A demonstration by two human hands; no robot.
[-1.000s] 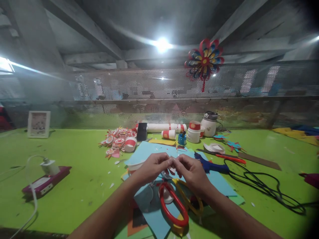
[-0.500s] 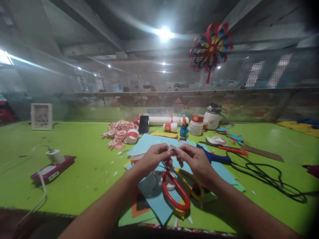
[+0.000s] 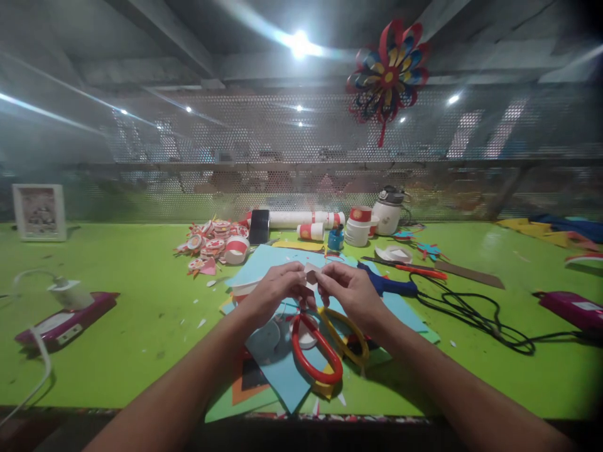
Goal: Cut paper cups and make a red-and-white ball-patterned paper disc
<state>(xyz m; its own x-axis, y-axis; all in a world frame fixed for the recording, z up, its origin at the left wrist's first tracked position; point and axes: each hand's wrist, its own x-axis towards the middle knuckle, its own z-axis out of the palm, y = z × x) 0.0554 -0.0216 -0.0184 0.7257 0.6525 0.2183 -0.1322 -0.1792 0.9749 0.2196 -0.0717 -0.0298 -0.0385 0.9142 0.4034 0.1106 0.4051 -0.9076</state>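
Between my left hand point(image 3: 281, 287) and my right hand point(image 3: 346, 285) is a small folded piece of greyish-brown paper point(image 3: 311, 275), pinched by the fingertips of both. Just below the hands lie scissors with one red and one yellow handle point(image 3: 316, 351); their blades are hidden under my fingers. Light blue paper sheets point(image 3: 282, 370) spread beneath the hands and scissors. A blue-handled tool with a black cord point(image 3: 396, 285), perhaps a glue gun, rests right of my right hand. Close to my left hand stands a partly covered white and red paper cup point(image 3: 245, 290).
Red and white paper discs point(image 3: 207, 245) are heaped at the back left near a dark phone point(image 3: 259, 227). Paper cups point(image 3: 358, 233), a blue bottle point(image 3: 335, 238) and a white jug point(image 3: 389, 212) stand behind. Purple power strips point(image 3: 70, 320) lie at both sides, with cords. A pinwheel-like ornament point(image 3: 389, 76) hangs above.
The camera view has turned a little right, so the scene sits further left. Both hands still hold the paper piece, which now shows more of its folded face.
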